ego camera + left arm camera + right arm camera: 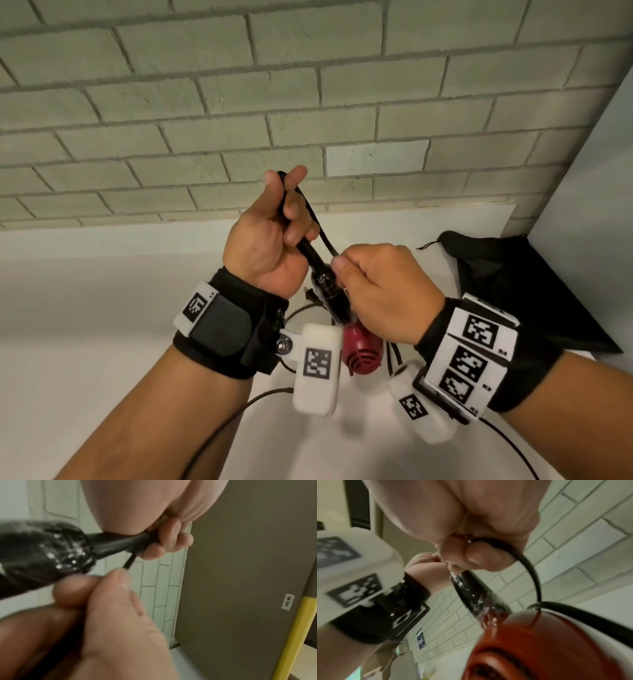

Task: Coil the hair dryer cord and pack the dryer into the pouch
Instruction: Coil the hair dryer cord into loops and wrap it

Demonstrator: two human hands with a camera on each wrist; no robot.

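Observation:
The hair dryer hangs between my hands above the white table (102, 308), its red body (359, 349) lowest and its glossy black handle (327, 287) pointing up. My left hand (287, 202) grips the thick cord end where it leaves the handle, with a bend of the black cord (322, 229) looping over its fingers. Beside the handle top, my right hand (342, 267) pinches the same cord. The left wrist view shows the handle (42, 555) and the cord (128, 562) running between both hands. In the right wrist view the cord (534, 580) curves from my fingers down to the red body (547, 642).
The black drawstring pouch (520, 284) lies flat at the table's back right. The plug (310, 294) and loose cord lie on the table under my hands. A brick wall (239, 102) stands behind and a grey panel (599, 171) at the right.

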